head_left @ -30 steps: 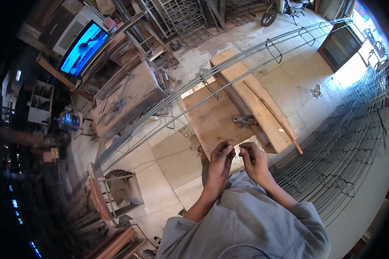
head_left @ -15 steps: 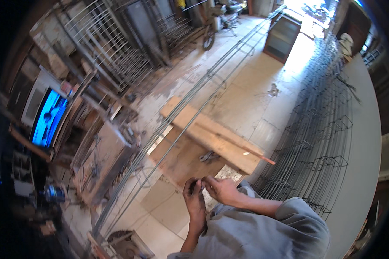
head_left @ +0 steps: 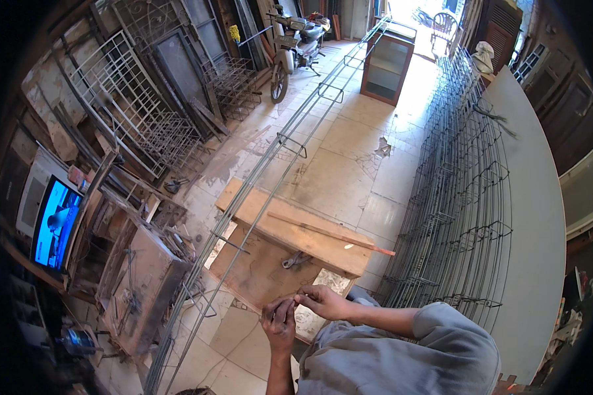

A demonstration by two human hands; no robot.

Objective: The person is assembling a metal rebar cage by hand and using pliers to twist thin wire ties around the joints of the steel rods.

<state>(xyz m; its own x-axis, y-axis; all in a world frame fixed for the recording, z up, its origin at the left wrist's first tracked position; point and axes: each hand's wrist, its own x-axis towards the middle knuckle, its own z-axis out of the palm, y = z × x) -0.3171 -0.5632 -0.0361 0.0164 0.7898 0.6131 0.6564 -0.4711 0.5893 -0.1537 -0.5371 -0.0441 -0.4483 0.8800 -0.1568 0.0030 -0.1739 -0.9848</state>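
Note:
My left hand (head_left: 280, 322) is in front of my body with its fingers curled into the palm. Beside it, my right hand (head_left: 325, 303) reaches across, thumb and forefinger pinched against the left fingertips. Anything between the fingers is too small to make out. Just beyond them stands a low wooden bench (head_left: 296, 226) with a thin wooden strip (head_left: 319, 231) lying along its top. A grey metal tool (head_left: 295, 260), perhaps pliers or a wrench, rests on the brown board (head_left: 254, 265) on the near side of the bench.
A long steel rebar frame (head_left: 284, 141) crosses the bench's left end. Many wire cages (head_left: 441, 217) are piled along the right, beside a pale panel (head_left: 530, 217). A glass-fronted cabinet (head_left: 387, 62) and a motorbike (head_left: 293, 46) stand farther back. A lit screen (head_left: 57, 224) is at left.
The view has tilted up and turned, so the motorbike and cabinet show more fully. My hands stay together, and the left fingers are curled more tightly.

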